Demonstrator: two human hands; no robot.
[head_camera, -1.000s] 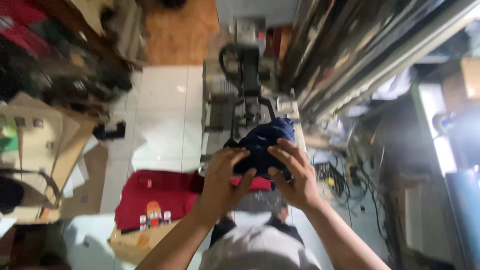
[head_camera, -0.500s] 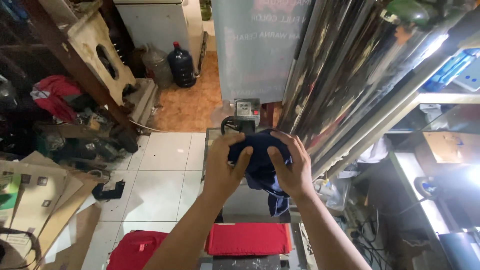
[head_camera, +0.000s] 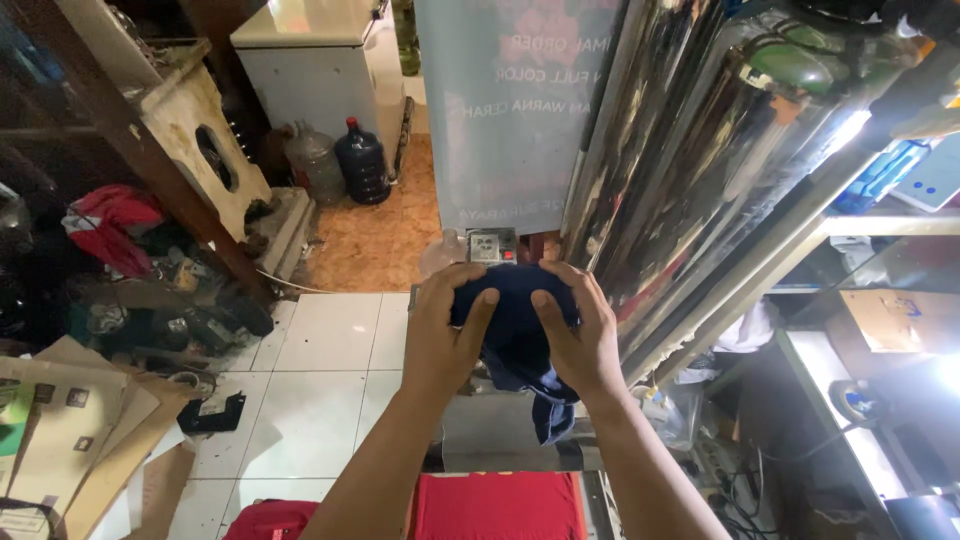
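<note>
One dark blue cloth (head_camera: 515, 330), gripped by fingers of both left hand (head_camera: 443, 335) and right hand (head_camera: 578, 335); two floor bottles (head_camera: 362, 160); cloth's shape unclear.

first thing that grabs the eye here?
Both hands, left hand and right hand, clasp a dark blue cloth at centre frame. Shiny foil rolls lean at right; a red garment lies at the bottom edge.

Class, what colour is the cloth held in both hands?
Dark navy blue: the cloth, seen in the head view, gripped by the left hand and right hand.
</note>
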